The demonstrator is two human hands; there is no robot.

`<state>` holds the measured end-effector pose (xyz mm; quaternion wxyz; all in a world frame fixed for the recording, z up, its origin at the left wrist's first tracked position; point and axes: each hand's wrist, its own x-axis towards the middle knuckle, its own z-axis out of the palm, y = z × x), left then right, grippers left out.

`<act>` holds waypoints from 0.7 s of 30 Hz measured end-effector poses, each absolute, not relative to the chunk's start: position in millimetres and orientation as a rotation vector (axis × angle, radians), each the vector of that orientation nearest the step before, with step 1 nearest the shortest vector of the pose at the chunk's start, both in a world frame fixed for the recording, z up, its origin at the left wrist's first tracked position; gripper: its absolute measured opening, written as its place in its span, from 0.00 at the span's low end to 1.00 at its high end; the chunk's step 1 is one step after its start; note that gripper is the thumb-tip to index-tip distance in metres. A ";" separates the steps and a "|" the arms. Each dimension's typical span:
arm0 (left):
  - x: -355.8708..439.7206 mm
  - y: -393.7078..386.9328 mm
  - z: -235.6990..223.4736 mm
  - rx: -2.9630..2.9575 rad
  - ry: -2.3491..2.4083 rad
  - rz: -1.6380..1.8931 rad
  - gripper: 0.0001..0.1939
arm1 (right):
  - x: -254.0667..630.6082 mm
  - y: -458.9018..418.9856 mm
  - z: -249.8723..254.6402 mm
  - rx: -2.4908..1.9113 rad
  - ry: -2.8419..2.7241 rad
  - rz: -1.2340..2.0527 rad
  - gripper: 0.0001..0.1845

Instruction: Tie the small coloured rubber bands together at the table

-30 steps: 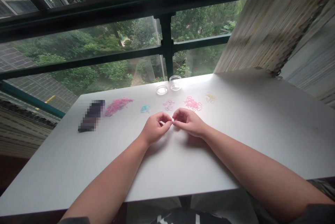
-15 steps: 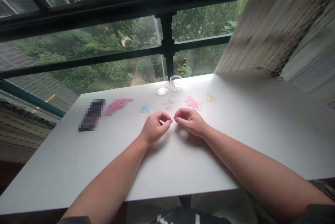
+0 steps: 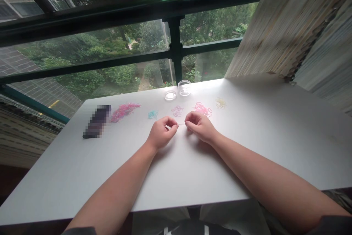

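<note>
My left hand (image 3: 164, 132) and my right hand (image 3: 200, 127) face each other above the white table, each closed in a pinch. Between their fingertips stretches a thin, pale rubber band (image 3: 181, 124), pulled into a short line. Just beyond the hands lie small heaps of rubber bands: blue ones (image 3: 153, 114), purple ones (image 3: 177, 110), pink ones (image 3: 202, 109) partly behind my right hand, and yellow ones (image 3: 220, 103). A larger mixed pile of mostly pink bands (image 3: 125, 112) sits farther left.
At the table's (image 3: 154, 183) far edge stand a clear round container (image 3: 184, 88) and its flat clear lid (image 3: 170, 96). A dark blurred object (image 3: 97, 122) lies at the left. Behind the table is a green-framed window (image 3: 176, 37), with a curtain (image 3: 255, 33) at the right.
My hands have moved slightly apart, and the pale rubber band between them is drawn out longer. The heaps on the table stay where they were.
</note>
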<state>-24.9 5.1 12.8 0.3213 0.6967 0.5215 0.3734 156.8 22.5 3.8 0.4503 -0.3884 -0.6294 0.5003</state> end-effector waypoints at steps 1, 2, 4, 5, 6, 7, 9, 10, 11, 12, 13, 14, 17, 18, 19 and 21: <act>-25.6 7.2 12.7 1.855 1.401 0.990 0.09 | 156.7 22.8 3.6 -0.969 -1.527 1.244 0.02; -26.2 10.3 13.1 1.884 1.439 0.999 0.09 | 156.6 23.1 3.5 -0.976 -1.497 1.251 0.02; -26.9 19.8 15.3 1.960 1.520 1.014 0.09 | 156.1 24.1 3.1 -0.988 -1.456 1.271 0.02; -26.7 26.0 17.1 2.014 1.554 1.015 0.09 | 155.8 24.6 2.9 -0.987 -1.452 1.274 0.02; -26.3 32.9 19.3 2.079 1.583 1.011 0.09 | 155.4 25.2 2.7 -0.982 -1.450 1.275 0.03; -25.5 40.3 21.6 2.151 1.606 0.997 0.08 | 155.0 25.7 2.4 -0.978 -1.448 1.275 0.02; -23.3 54.8 26.1 2.293 1.639 0.930 0.06 | 154.3 26.5 2.1 -0.968 -1.440 1.284 0.03; -22.1 61.3 28.0 2.347 1.652 0.880 0.06 | 154.0 26.8 2.0 -0.962 -1.434 1.293 0.03; -21.0 67.0 29.4 2.386 1.665 0.825 0.05 | 153.7 27.1 1.9 -0.957 -1.428 1.303 0.03; -20.1 71.9 30.4 2.412 1.677 0.775 0.05 | 153.5 27.2 2.0 -0.952 -1.423 1.311 0.03; -19.4 75.8 31.0 2.430 1.685 0.733 0.05 | 153.2 27.3 2.1 -0.949 -1.422 1.315 0.03; -18.9 78.8 31.4 2.444 1.693 0.702 0.05 | 153.0 27.4 2.3 -0.948 -1.422 1.315 0.03; -18.5 84.1 32.0 2.484 1.717 0.647 0.06 | 152.3 27.5 3.0 -0.943 -1.427 1.310 0.03; -18.6 85.1 32.2 2.501 1.727 0.625 0.06 | 152.2 27.6 3.1 -0.939 -1.428 1.311 0.03; -18.9 86.1 32.5 2.516 1.736 0.598 0.07 | 152.0 27.8 3.1 -0.935 -1.428 1.312 0.03; -19.8 88.0 33.4 2.538 1.747 0.548 0.08 | 151.9 28.4 2.7 -0.927 -1.430 1.316 0.03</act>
